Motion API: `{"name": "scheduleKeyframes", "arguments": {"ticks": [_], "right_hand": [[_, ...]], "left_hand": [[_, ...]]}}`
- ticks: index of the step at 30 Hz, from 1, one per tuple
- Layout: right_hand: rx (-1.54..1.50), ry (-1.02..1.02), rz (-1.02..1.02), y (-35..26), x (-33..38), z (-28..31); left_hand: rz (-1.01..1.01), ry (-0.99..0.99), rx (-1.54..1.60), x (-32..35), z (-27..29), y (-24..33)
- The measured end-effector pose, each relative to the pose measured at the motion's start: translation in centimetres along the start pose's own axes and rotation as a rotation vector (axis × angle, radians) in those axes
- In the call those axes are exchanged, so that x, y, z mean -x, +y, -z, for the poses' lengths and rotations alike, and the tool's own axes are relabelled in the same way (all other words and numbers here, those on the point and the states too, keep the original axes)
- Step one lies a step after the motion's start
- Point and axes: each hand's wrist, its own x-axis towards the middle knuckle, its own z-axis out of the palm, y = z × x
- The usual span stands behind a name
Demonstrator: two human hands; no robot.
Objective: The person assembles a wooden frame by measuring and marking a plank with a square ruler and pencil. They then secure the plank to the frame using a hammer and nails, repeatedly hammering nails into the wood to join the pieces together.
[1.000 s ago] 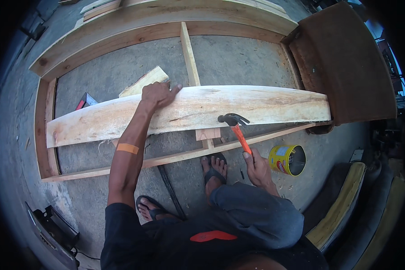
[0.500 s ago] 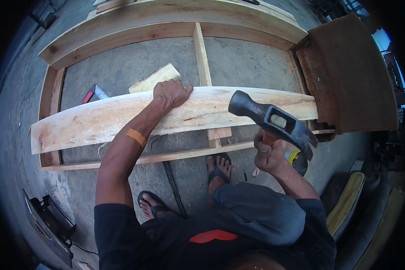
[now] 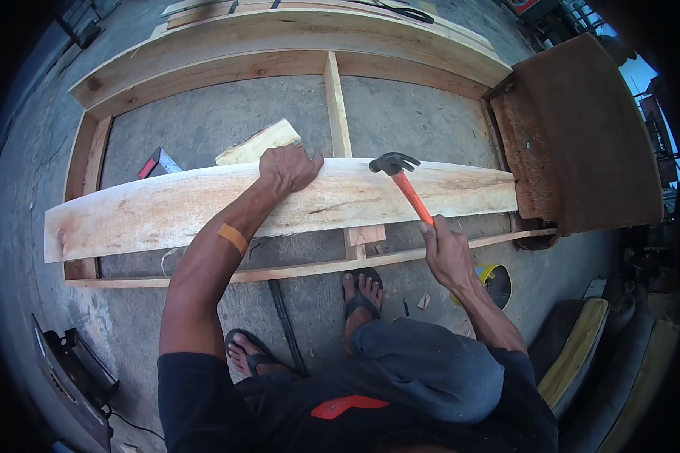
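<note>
A wide pale wooden board [image 3: 159,204] lies lengthwise across the wooden frame [image 3: 295,269]. My left hand [image 3: 289,167] is closed over the board's far edge, left of the middle crosspiece [image 3: 335,106]; its fingertips are hidden. In my right hand [image 3: 447,253] is a claw hammer [image 3: 410,195], gripped by its orange handle. The dark head sits over the board's far part, just right of the crosspiece, claw pointing right. Whether the head touches the wood I cannot tell. Below the board's near edge shows a short wood block [image 3: 367,234] on the crosspiece.
Inside the frame lie a wood offcut [image 3: 258,143] and a red-and-silver square [image 3: 159,164]. A brown upholstered piece [image 3: 582,136] stands at the right end. Near my feet are a black bar [image 3: 287,325] and a yellow-rimmed bucket [image 3: 497,284]. Several planks [image 3: 325,9] are stacked beyond the frame.
The hammer has swung down and away from me, from raised close to my view to low over the board. My left hand keeps its hold on the board.
</note>
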Motion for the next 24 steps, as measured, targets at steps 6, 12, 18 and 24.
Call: {"name": "scheduleKeyframes", "arguments": {"ticks": [6,12,18,24], "right_hand": [[-0.020,0.151,0.169,3.3,-0.4,-4.2],[-0.519,0.219,0.039,0.5,0.0,-2.6],[-0.243,0.121,-0.018,1.0,-1.2,-3.0],[-0.067,-0.050,-0.057,2.8,0.8,-6.9]], "left_hand": [[-0.039,0.032,0.013,0.2,-0.9,0.2],[-0.035,-0.039,0.049,0.5,-0.6,-0.3],[-0.018,0.035,0.034,-1.1,-0.3,-1.2],[-0.014,0.018,0.076,0.4,-2.0,-1.6]]}}
